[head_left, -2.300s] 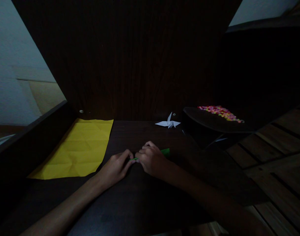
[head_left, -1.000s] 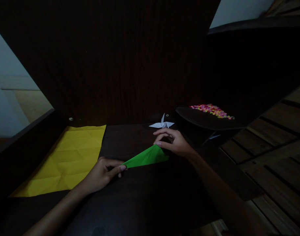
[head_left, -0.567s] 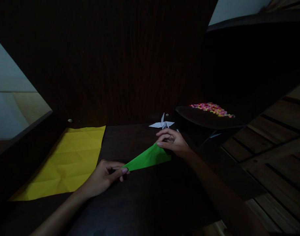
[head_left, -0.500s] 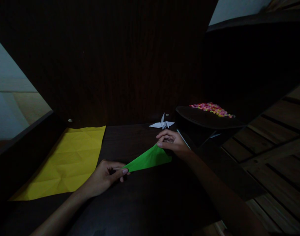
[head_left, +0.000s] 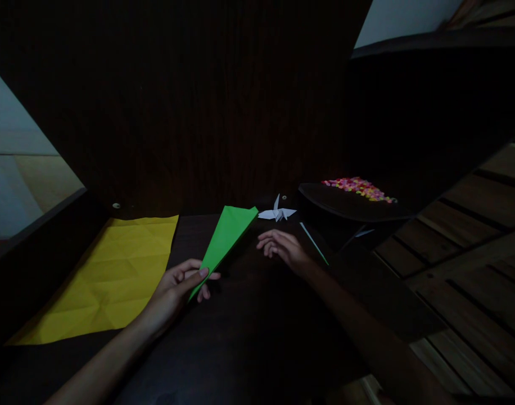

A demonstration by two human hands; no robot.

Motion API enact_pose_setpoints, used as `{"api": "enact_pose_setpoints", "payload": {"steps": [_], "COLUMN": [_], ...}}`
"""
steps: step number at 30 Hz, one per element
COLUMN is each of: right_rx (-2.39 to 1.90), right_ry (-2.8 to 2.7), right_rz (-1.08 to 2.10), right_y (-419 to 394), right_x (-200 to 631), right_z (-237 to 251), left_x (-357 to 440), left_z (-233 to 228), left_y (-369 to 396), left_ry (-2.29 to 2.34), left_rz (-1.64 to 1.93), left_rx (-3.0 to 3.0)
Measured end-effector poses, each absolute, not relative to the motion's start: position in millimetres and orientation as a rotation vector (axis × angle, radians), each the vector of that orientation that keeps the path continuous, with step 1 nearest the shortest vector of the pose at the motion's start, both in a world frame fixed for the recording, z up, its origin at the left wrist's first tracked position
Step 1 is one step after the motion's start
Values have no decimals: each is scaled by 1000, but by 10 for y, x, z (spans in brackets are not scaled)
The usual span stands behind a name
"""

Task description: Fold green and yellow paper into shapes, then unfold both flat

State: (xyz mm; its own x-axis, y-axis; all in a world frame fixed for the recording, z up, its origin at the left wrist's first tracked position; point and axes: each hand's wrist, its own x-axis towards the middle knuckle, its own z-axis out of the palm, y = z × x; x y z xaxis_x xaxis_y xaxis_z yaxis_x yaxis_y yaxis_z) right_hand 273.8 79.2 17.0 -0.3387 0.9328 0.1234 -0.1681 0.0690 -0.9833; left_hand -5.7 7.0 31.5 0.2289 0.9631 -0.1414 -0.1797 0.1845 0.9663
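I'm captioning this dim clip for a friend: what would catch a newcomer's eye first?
The bright green folded paper, a long pointed shape pinched at its narrow tip by the left hand and angled up over the dark table. Next, the creased yellow sheet lying flat at the left. The right hand hovers open, empty, near a small white paper crane.

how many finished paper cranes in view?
1. The white paper crane sits at the table's back edge, beyond the right hand. Others may hide in the dark.

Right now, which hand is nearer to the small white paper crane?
Right hand: it hovers open just below the small white paper crane. Left hand is farther, holding the green folded paper.
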Motion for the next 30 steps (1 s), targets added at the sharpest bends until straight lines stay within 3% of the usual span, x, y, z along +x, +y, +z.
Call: {"api": "enact_pose_setpoints", "payload": {"steps": [9, 30], "right_rx": [-938, -916], "right_ry": [-1599, -1602], "right_rz": [1608, 1573], "right_y": [461, 288], "right_x": [1988, 1960], "right_z": [-5, 17], "left_x": [141, 204], "left_z": [282, 219], "left_y": [-115, -158], "left_ry": [922, 957], "left_rz": [900, 764], "left_rx": [1020, 1094]}}
